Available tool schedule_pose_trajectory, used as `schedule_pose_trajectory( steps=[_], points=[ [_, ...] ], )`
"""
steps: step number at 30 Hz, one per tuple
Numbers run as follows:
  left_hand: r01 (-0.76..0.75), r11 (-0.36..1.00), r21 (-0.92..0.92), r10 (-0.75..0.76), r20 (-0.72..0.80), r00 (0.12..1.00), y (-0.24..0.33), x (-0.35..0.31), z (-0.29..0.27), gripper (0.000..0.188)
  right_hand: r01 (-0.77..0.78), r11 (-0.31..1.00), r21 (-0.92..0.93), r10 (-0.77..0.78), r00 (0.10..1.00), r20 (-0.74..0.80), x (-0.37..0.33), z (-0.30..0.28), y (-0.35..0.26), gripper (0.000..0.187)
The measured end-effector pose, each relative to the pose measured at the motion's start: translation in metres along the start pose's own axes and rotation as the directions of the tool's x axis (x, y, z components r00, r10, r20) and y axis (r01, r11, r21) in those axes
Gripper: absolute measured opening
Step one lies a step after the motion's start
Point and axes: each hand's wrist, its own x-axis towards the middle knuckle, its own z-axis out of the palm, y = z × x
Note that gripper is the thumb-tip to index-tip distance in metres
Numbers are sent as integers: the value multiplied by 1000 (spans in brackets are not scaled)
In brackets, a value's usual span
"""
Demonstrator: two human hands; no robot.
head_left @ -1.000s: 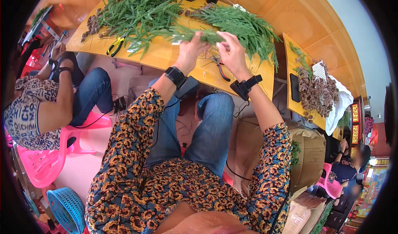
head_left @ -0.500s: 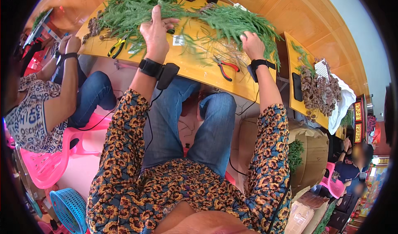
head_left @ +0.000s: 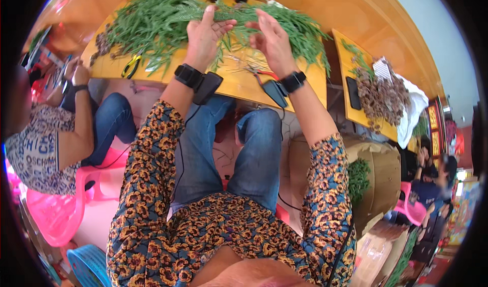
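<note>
My left hand (head_left: 202, 40) is closed around a feathery green sprig (head_left: 190, 13), its thumb pointing up and the sprig lying across the palm. Beside it my right hand (head_left: 274, 40) hovers with bent fingers apart, and nothing shows in it. Heaps of green foliage sprigs (head_left: 147, 25) cover the left side of the yellow table (head_left: 229, 81), with another green pile (head_left: 305, 27) behind my right hand. Red-handled pliers (head_left: 268, 74) lie below my right hand, partly hidden by the device on my wrist.
Yellow-handled pliers (head_left: 131, 67) lie by the table's left front edge. Brown dried cones (head_left: 103, 43) sit at far left. A side table at right carries a phone (head_left: 353, 93) and dried brown stems (head_left: 381, 99). A co-worker (head_left: 56, 134) sits left; a cardboard box (head_left: 378, 180) stands right.
My right hand has left the right-hand foliage pile and moved left, close to my left hand. The left hand keeps the sprig. The whole view has shifted slightly.
</note>
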Motion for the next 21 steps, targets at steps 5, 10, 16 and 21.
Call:
schedule_pose_trajectory(
  steps=[5,10,16,21],
  points=[
    [-11,981,194,-30,206,978,-10,28,45,59,237,962,136,-235,971,-34,9,-34,-36,43],
    [29,881,472,82,-212,974,-59,33,-5,63,317,924,213,-244,919,-310,16,-57,-24,38],
    [193,795,575,-388,237,891,-100,-13,-51,80,296,869,396,-182,936,-301,35,-87,12,40],
    [21,586,810,37,-53,998,-109,-32,16,78,169,891,421,-79,972,-223,27,-70,46,44]
  ],
)
